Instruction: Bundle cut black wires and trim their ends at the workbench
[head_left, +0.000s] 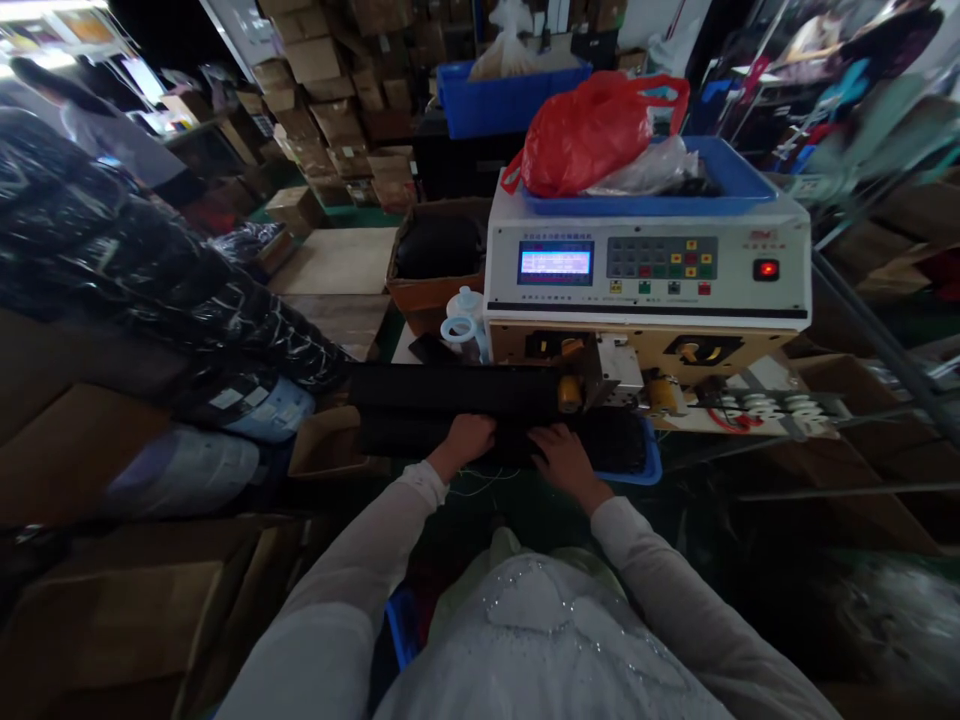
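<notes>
My left hand [469, 442] is closed at the near edge of a long black trough-like piece [435, 425]. What its fingers grip, if anything, is hidden in the dark. Just to the right, my right hand [561, 455] rests with its fingers spread on dark material. Thin pale wires [484, 482] dangle below and between the hands. Beyond them stands a white wire-processing machine [649, 268] with a lit screen, a keypad and a glowing red switch. Its metal cutting head [616, 370] is close above the right hand.
A blue tray [652, 460] shows under the black material at right. On the machine, another blue tray [750, 180] bears a red plastic bag [592, 130]. A light-blue bottle [466, 318] stands left of the machine. Cardboard boxes [307, 50] and black-wrapped rolls [135, 250] crowd the left.
</notes>
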